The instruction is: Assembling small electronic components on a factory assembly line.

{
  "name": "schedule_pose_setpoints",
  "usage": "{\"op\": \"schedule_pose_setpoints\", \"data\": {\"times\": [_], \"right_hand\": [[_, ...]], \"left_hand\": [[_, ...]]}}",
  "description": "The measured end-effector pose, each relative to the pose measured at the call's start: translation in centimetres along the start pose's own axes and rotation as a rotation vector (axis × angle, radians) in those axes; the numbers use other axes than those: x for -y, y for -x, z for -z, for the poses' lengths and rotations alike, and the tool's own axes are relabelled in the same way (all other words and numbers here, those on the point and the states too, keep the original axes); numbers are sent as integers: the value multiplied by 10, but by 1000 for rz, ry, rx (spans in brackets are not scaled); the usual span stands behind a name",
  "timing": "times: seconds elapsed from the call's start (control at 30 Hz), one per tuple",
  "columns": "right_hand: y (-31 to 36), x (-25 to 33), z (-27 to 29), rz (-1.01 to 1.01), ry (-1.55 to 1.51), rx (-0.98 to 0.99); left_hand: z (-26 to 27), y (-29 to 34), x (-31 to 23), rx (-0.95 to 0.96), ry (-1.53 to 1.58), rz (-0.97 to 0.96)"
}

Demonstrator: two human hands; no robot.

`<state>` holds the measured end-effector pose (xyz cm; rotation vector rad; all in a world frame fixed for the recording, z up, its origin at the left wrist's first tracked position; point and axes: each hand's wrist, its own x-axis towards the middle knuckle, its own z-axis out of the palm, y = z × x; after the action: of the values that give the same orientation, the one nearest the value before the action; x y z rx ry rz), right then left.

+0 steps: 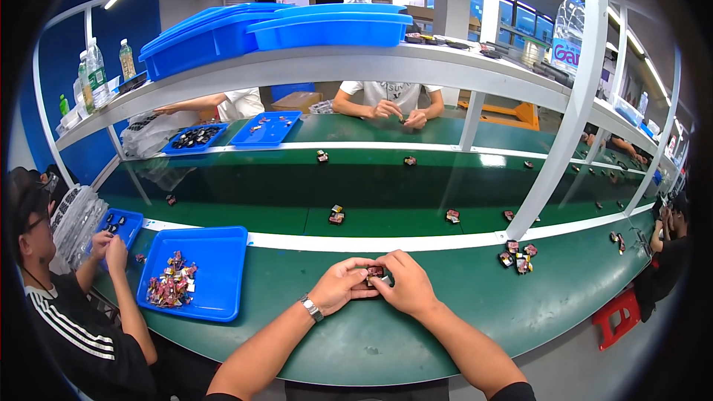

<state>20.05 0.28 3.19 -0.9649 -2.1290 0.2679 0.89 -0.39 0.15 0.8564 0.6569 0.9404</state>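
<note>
In front of me, just above the green bench top (327, 360), my left hand (340, 287) and my right hand (408, 284) meet around a small dark-red and black part (376, 272). Fingers of both hands are closed on it, and a whitish bit shows by the right fingertips. Much of the part is hidden by the fingers, so its exact kind is unclear. Left of my hands sits a blue tray (226, 256) holding a heap of small red, white and yellow pieces (172, 284). A cluster of similar black-and-red parts (518, 257) lies to the right.
Beyond a white rail (356, 243) runs a green belt (394, 204) carrying scattered parts. A white post (558, 111) rises at the right, supporting an overhead shelf with blue trays (330, 26) and bottles. Co-workers sit at the left, across and at the right, near a red stool (618, 319).
</note>
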Motion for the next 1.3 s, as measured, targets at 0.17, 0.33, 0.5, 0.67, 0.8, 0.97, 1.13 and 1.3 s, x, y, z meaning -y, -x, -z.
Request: {"op": "schedule_pose_setpoints", "data": {"times": [0.17,0.33,0.5,0.67,0.8,0.97,1.13,1.3], "right_hand": [[0,-3,2,61,-31,-9],[0,-9,9,134,-37,65],[-2,-12,17,108,-74,196],[0,-18,20,68,-88,317],[1,-18,18,92,-54,245],[1,-20,7,-39,-234,154],[3,-24,-1,-99,-335,126],[3,-14,4,-117,-294,117]], "left_hand": [[-1,0,4,-27,47,-30],[-2,0,2,-34,59,-24],[-4,1,4,-33,9,-29],[-4,-1,6,-35,-79,-10],[-4,-2,6,-29,-69,-19],[-1,0,4,-24,-26,-34],[3,0,3,55,2,-54],[4,-2,4,102,-43,-78]]}}
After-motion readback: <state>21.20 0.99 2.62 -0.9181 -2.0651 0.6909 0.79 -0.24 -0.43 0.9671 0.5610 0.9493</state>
